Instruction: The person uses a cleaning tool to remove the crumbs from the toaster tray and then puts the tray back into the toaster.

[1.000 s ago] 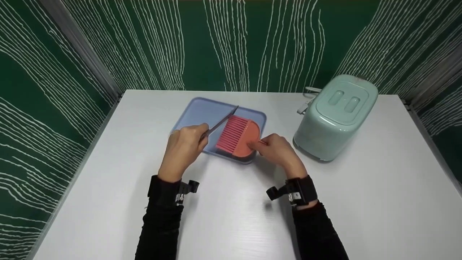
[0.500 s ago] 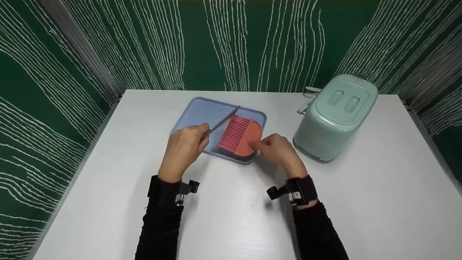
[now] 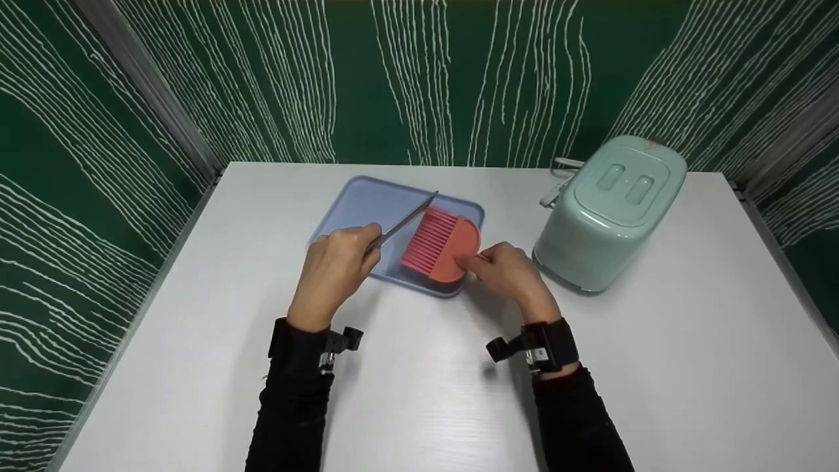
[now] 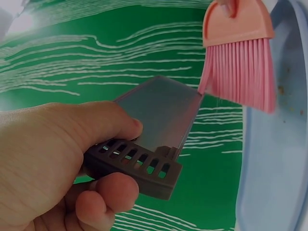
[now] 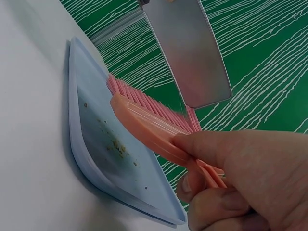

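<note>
Gripping a broad knife (image 4: 159, 110) by its dark handle (image 4: 151, 185) with my left hand (image 3: 334, 265), pinching a coral brush (image 3: 442, 246) in my right hand (image 3: 508, 272), pink bristles (image 4: 240, 72) at the blade's (image 5: 192, 53) end, both over the blue tray (image 3: 367, 203), crumbs (image 5: 118, 147) scattered on it, mint toaster (image 3: 609, 213) to the right.

Tot. 2: L grip (image 3: 337, 262), R grip (image 3: 508, 275); 1 ea.: knife (image 4: 161, 113), brush (image 3: 442, 244), tray (image 3: 364, 206), toaster (image 3: 593, 242), tbl (image 3: 419, 400).

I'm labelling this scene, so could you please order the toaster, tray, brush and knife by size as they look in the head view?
1. Toaster and tray: too alike to rank, tray partly covered
2. Brush
3. Knife, seen nearly edge-on
</note>
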Demonstrator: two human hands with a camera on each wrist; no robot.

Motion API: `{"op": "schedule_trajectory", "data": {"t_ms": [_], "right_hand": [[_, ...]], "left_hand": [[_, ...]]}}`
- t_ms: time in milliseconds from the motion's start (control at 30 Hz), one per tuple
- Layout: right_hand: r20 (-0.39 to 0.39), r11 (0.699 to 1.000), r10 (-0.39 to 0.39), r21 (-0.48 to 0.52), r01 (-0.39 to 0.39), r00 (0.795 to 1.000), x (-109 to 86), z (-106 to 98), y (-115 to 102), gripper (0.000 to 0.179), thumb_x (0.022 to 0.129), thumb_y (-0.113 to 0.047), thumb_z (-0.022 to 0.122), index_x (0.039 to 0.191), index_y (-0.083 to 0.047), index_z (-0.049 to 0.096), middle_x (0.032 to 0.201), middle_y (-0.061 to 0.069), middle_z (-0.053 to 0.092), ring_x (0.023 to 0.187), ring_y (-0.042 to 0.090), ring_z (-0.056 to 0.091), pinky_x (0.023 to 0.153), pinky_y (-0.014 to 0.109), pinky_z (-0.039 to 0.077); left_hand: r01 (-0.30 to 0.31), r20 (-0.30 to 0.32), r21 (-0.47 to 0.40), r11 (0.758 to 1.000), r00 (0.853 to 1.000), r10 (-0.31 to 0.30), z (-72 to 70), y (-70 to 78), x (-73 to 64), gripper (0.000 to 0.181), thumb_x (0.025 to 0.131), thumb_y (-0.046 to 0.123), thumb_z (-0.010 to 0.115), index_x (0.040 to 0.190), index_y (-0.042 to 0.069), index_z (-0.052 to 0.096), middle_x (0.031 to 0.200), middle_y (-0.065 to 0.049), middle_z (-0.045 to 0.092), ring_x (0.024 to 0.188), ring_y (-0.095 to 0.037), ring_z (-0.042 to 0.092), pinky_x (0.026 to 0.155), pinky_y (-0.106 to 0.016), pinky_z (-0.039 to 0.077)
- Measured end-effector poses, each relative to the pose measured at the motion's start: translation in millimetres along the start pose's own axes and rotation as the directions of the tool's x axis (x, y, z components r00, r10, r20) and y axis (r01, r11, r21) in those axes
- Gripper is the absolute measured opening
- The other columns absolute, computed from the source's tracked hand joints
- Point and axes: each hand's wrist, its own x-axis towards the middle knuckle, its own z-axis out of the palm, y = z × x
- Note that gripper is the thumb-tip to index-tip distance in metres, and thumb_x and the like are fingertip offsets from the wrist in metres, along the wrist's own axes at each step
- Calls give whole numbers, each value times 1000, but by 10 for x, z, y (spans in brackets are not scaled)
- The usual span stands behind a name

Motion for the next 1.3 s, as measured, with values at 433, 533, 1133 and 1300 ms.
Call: {"op": "schedule_trajectory", "data": {"t_ms": [433, 533, 1133, 1300], "right_hand": [[-12, 998, -4, 56, 4, 1000, -37, -87, -14, 60, 100, -60, 65, 59, -21, 46, 61, -7, 47, 62, 14, 43, 56, 28, 34], [-12, 996, -6, 85, 7, 1000, -49, -132, -1, 59, 101, -58, 65, 59, -21, 46, 59, -8, 43, 59, 13, 40, 54, 28, 32], [-31, 997, -48, 58, 49, 998, -337, -399, 244, 61, 101, -61, 66, 62, -16, 56, 55, -11, 37, 55, 10, 35, 50, 25, 26], [-25, 998, -47, 33, 47, 999, -451, -456, 367, 62, 100, -65, 66, 62, -17, 56, 56, -11, 36, 56, 11, 36, 50, 25, 26]], "left_hand": [[20, 2, -10, 1000, 1000, -20, -18, -6, 2, 17, 99, 1, 66, 84, 9, 62, 71, -4, 68, 61, -16, 50, 52, -32, 42], [24, 4, -18, 1000, 1000, -24, -22, -10, 4, 16, 99, 1, 66, 85, 9, 63, 72, -4, 68, 61, -16, 51, 53, -32, 42], [36, -2, -89, 995, 999, -36, -22, -42, -3, 20, 100, 3, 67, 83, 10, 58, 69, 0, 52, 64, -15, 46, 55, -30, 36], [30, -10, -107, 994, 999, -31, -11, -44, -2, 20, 99, 3, 66, 83, 10, 57, 69, 1, 51, 64, -15, 46, 56, -30, 35]]}}
